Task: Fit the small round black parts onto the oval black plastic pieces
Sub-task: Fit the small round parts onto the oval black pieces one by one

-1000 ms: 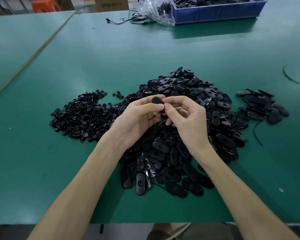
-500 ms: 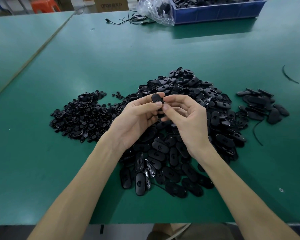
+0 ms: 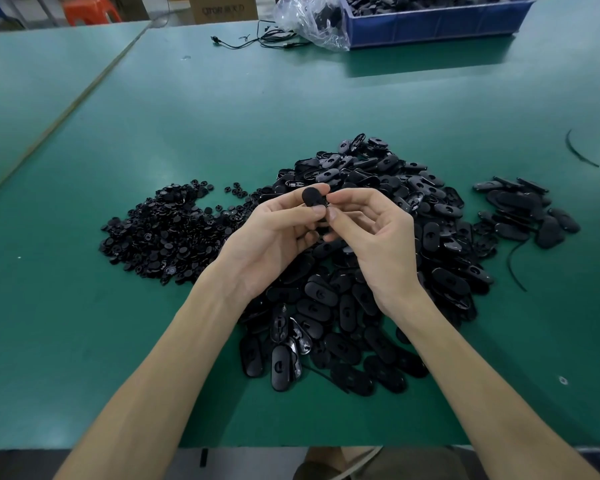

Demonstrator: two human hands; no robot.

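green worktop [image 3: 187,109], centre frame: left hand [image 3: 274,233] and right hand [image 3: 378,244] both pinch one oval piece [image 3: 312,197] over the oval heap [image 3: 440,216]; round parts [image 3: 160,233] centre-left; small pile [image 3: 523,209] right looks done, most remains.

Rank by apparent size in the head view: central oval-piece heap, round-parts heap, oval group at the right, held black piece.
1. central oval-piece heap
2. round-parts heap
3. oval group at the right
4. held black piece, pinched between left hand and right hand; nearer the camera, yet plainly smallest.
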